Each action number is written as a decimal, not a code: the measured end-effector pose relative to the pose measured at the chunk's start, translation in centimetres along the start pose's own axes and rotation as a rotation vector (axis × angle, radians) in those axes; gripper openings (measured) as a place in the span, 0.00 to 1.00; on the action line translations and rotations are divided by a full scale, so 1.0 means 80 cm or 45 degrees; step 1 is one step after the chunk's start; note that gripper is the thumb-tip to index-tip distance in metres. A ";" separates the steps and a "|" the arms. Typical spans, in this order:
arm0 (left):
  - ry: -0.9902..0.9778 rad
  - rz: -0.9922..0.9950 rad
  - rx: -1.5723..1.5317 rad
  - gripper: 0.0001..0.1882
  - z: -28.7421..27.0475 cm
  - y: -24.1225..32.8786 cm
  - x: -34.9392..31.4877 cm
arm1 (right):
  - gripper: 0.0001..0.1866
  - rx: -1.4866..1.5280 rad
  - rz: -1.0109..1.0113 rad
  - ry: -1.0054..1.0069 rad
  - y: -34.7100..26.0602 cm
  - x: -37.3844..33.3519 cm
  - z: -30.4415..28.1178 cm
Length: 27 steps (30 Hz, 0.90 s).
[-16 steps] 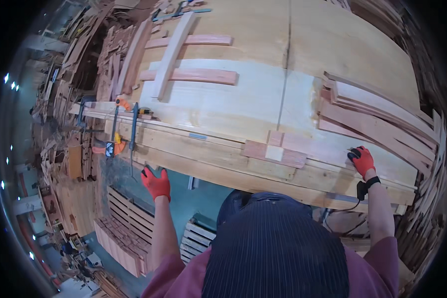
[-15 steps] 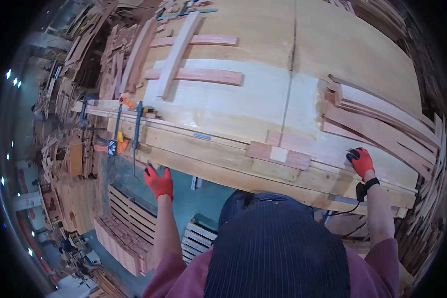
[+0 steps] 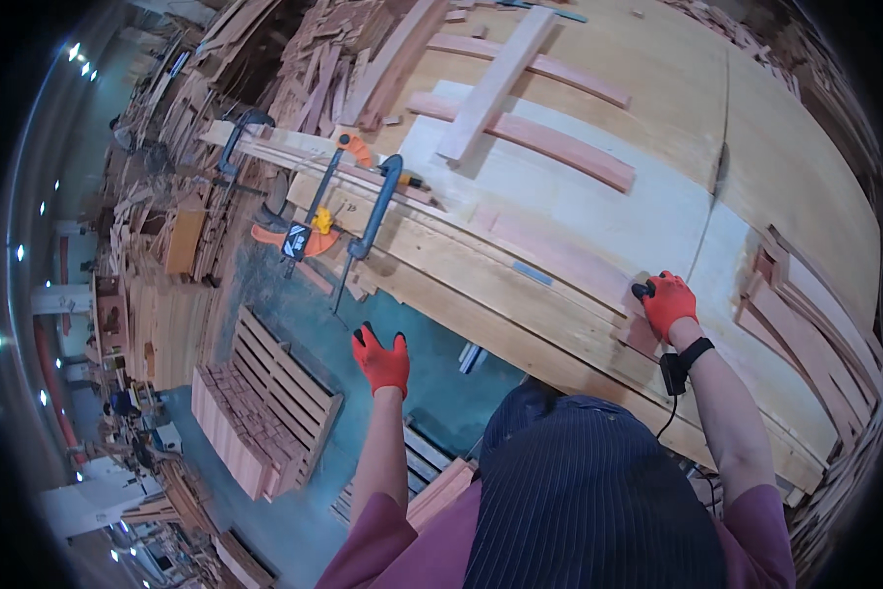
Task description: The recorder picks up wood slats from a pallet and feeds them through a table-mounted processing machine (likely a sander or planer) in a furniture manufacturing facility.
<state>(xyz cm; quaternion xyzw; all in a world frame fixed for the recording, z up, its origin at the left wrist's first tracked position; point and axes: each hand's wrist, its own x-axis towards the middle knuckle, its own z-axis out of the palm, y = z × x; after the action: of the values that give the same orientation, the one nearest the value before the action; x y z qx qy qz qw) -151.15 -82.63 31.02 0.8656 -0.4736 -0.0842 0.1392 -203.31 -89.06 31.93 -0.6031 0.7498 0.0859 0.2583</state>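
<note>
My right hand (image 3: 669, 306), in a red glove with black fingertips, is closed at the right end of a flat pinkish board (image 3: 559, 250) on the workbench (image 3: 441, 260). A shorter reddish wood piece (image 3: 642, 335) shows just below that hand, partly covered by it. My left hand (image 3: 381, 363), gloved the same way, hangs in front of the bench edge with thumb and fingers apart and nothing in it. Nearest to it on the bench are a blue-grey C-shaped clamp (image 3: 374, 206) and an orange-handled bar clamp (image 3: 297, 240).
Pinkish boards (image 3: 559, 152) lie across the far tabletop under a pale board (image 3: 498, 83). Stacked strips (image 3: 804, 334) rest at the right end. A pallet (image 3: 286, 368) and stacked wood blocks (image 3: 245, 417) stand on the floor at left.
The view has turned, shifting the bench toward the right. Along the bench, my right hand and the pinkish board have moved left. My left hand stays open in front of the edge.
</note>
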 end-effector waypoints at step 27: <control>-0.416 1.115 -0.403 0.36 0.010 0.213 0.043 | 0.24 0.122 -0.191 0.116 -0.127 0.039 -0.014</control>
<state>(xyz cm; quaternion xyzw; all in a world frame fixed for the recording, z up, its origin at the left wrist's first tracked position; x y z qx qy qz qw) -163.08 -94.41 35.70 0.5288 -0.7901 -0.2235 0.2152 -194.42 -94.85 33.25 -0.6477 0.7168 0.0028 0.2581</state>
